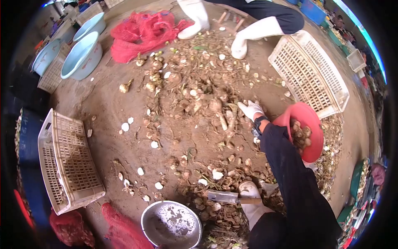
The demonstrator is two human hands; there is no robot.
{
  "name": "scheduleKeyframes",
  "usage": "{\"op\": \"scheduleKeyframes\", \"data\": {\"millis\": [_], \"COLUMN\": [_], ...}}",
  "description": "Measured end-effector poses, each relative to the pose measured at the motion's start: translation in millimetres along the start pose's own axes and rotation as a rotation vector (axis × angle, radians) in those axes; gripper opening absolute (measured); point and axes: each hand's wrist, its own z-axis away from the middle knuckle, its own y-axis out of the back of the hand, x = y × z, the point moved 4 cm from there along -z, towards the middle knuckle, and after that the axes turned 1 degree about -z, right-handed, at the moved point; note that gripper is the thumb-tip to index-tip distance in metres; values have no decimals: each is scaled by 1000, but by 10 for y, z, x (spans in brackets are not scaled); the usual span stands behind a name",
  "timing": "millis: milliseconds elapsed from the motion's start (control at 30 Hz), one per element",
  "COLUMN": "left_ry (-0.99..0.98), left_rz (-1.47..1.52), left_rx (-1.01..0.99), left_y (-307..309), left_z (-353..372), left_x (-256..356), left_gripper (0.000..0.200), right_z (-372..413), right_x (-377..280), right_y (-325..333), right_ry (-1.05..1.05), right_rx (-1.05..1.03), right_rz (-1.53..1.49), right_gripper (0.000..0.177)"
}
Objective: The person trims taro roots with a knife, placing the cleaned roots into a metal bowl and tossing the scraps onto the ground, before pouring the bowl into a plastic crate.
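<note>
Hands: only the right one [251, 110] shows, white glove, dark sleeve, watch at the wrist; left is out of view. Right hand is at the right edge of the dirty bulb heap [199, 97], just beside the pale stalks [230, 118]. Fingers point left and look partly extended; underside hidden, so can't tell if they're pinching anything.

Heap sits directly on the floor [112, 141], mid-view, loose bulbs and white scraps scattered round it. Red bucket [318, 133] is near the right forearm, mouth facing the camera, bulbs inside. Cleaver [222, 196] lies across the wearer's white boot [250, 189], blade to the left, no hand on it. Metal basin [144, 219] is left of that, inside coated in white patches.

Plastic crates: one at left [76, 162], one at upper right [304, 68]. Across the heap: another person's white boots [239, 46], red mesh sack [143, 37] beside them.
</note>
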Motion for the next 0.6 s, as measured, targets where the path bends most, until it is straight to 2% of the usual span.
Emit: {"op": "scheduleKeyframes", "data": {"millis": [67,133,200,267,333,367,400,467,600], "left_ry": [-6,-2,76,67,-253,-337,-367,-395,-421], "left_rz": [-38,-78,-78,-118,-572,-655,-683,-710,-734], "left_rx": [29,43,91,78,-46,-70,-82,-93,-111], "left_y": [-22,-113,-161,-85,-110,-70,-60,-25,55], "left_z": [-41,-48,-49,-137,-175,-207,-264,-376,-538], "left_x": [32,87,113,80,191,143,98,16,-163], "left_gripper": [24,24,22,20,15,14,12,10,9], "right_z": [37,-17,156,322,615,812,986,1187,1719], "right_x": [-104,-131,-258,-427,-686,-861,-1011,-1203,-1500], "right_y": [11,-24,-16,-118,-215,-227,-283,-523,-797], "right_ry": [7,103,204,367,438,486,533,606,781], "right_rx": [-30,-40,-52,-93,-105,-154,-204,-139,-291], "right_rz": [36,112,118,154,253,294,333,356,440], "right_gripper": [83,82,76,67,61,59,57,56,51]}}
